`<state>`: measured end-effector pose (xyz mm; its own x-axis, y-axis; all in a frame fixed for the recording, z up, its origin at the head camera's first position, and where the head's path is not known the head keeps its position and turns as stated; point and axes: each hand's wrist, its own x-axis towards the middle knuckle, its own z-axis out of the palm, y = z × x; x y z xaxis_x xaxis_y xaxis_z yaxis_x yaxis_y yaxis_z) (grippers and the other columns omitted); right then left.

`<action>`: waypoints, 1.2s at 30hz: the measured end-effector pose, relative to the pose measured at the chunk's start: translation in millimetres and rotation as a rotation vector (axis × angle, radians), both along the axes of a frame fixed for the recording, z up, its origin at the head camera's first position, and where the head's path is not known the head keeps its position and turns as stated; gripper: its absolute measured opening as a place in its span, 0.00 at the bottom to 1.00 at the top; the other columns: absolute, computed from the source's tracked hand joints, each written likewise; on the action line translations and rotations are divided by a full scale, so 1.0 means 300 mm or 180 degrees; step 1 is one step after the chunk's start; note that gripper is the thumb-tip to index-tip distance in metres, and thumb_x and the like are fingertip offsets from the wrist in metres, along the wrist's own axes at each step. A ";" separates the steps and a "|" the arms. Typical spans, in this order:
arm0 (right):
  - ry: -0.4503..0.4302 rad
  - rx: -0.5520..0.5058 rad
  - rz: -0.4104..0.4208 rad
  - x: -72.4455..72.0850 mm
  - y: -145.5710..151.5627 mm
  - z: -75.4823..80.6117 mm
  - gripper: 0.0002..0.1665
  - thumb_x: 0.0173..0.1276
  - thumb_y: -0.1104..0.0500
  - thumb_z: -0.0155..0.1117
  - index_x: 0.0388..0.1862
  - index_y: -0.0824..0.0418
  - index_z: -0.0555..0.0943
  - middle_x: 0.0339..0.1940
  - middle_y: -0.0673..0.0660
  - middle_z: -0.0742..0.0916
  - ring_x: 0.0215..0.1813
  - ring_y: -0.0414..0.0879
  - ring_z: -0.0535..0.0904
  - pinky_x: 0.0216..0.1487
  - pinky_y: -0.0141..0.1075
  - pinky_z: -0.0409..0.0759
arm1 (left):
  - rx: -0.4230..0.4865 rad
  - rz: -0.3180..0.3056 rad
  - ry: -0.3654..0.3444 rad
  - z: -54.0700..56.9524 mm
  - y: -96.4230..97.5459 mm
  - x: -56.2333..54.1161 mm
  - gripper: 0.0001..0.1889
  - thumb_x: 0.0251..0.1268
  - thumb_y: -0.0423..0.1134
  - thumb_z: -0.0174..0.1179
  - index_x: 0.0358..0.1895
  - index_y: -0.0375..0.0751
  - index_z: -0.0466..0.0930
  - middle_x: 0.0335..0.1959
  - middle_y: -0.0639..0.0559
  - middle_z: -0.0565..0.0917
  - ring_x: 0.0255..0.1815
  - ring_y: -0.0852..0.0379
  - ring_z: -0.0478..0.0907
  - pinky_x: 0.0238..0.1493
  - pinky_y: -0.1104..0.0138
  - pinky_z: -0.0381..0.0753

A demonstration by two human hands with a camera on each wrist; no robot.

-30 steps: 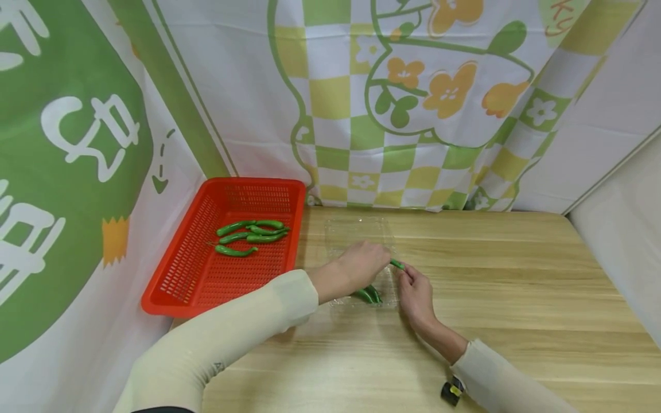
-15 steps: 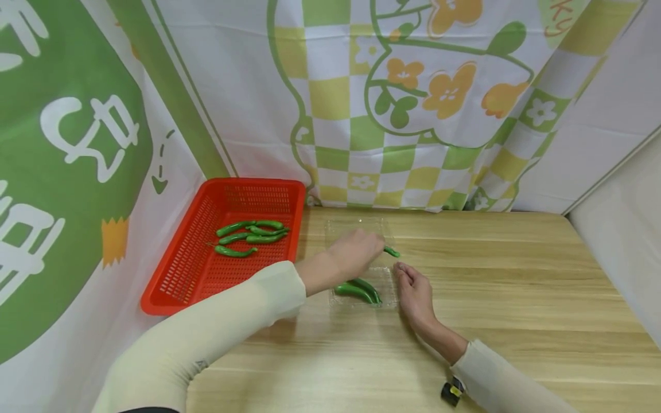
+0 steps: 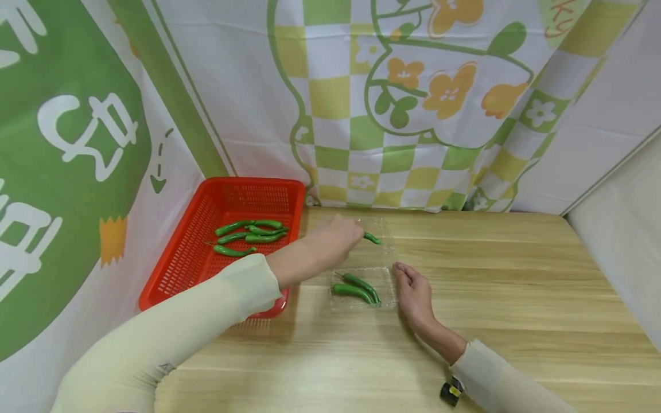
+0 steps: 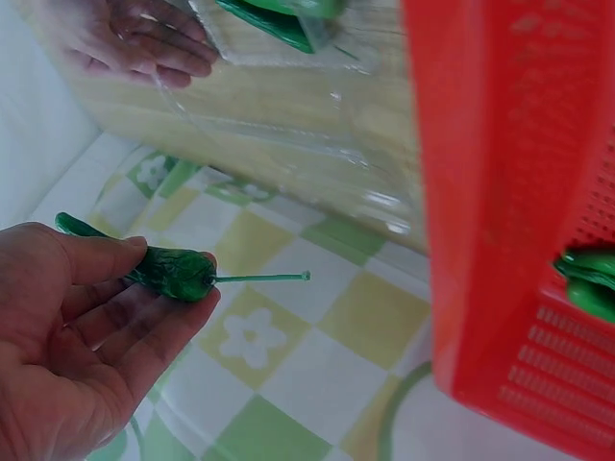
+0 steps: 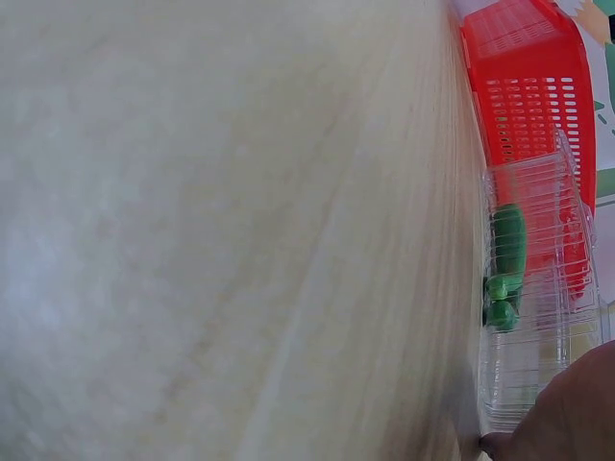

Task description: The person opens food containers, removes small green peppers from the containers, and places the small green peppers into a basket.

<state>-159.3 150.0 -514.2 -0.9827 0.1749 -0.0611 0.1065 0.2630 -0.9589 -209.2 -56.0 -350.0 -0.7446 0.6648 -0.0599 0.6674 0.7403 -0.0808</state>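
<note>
My left hand (image 3: pixel 333 241) pinches a green chili pepper (image 4: pixel 178 274) between thumb and fingers, its thin stem pointing away from the palm in the left wrist view. In the head view, the pepper's tip (image 3: pixel 373 238) shows over the raised lid of a clear plastic box (image 3: pixel 388 281). Two green chili peppers (image 3: pixel 356 289) lie side by side in the box's near half. Beside the box's right edge rests my right hand (image 3: pixel 415 295), fingers relaxed and holding no pepper. The right wrist view shows a fingertip close to the box's end; whether it touches is unclear.
A red perforated basket (image 3: pixel 248 192) stands on the left of the wooden table (image 3: pixel 506 287), with several green chili peppers (image 3: pixel 265 238) inside. Behind the table hangs a patterned cloth (image 3: pixel 382 155). A small black object (image 3: pixel 451 392) is by the right sleeve.
My left hand has moved left and away from my right hand, carrying the chili pepper whose tip was at the right fingers. The two peppers in the box are now uncovered. My right hand stays put.
</note>
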 end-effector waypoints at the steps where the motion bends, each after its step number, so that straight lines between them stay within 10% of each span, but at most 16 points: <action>1: 0.0004 -0.0006 0.0000 0.000 0.000 0.000 0.22 0.84 0.61 0.55 0.69 0.72 0.78 0.66 0.69 0.85 0.28 0.37 0.66 0.31 0.25 0.70 | 0.0020 0.0023 -0.0010 0.001 -0.012 -0.002 0.09 0.66 0.24 0.65 0.45 0.39 0.86 0.42 0.46 0.89 0.43 0.45 0.88 0.42 0.58 0.89; 11: 0.0023 0.0052 -0.0005 -0.005 0.000 -0.007 0.21 0.84 0.62 0.55 0.68 0.72 0.79 0.66 0.67 0.85 0.38 0.39 0.74 0.43 0.21 0.75 | 0.0088 0.0277 0.0418 -0.005 -0.167 -0.015 0.06 0.63 0.23 0.63 0.36 0.37 0.82 0.33 0.43 0.87 0.33 0.42 0.87 0.29 0.53 0.88; 23: 0.0067 -0.0015 -0.0019 -0.008 0.009 -0.009 0.21 0.83 0.63 0.55 0.67 0.73 0.80 0.65 0.68 0.85 0.28 0.37 0.66 0.32 0.25 0.70 | 0.0344 0.0690 0.0228 0.009 -0.323 -0.017 0.05 0.66 0.23 0.62 0.39 0.35 0.79 0.30 0.42 0.85 0.24 0.43 0.83 0.23 0.55 0.84; 36: 0.0037 0.0023 -0.0025 -0.011 0.006 -0.013 0.21 0.83 0.62 0.55 0.68 0.72 0.80 0.66 0.66 0.85 0.42 0.42 0.76 0.44 0.20 0.75 | 0.0405 0.0935 0.0208 0.005 -0.467 -0.031 0.05 0.63 0.22 0.63 0.36 0.34 0.79 0.26 0.42 0.82 0.23 0.44 0.81 0.24 0.51 0.85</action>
<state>-162.5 151.9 -518.0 -0.9819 0.1829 -0.0484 0.0973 0.2693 -0.9581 -218.4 -196.1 -348.7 -0.9052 0.4201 0.0643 0.4204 0.9073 -0.0110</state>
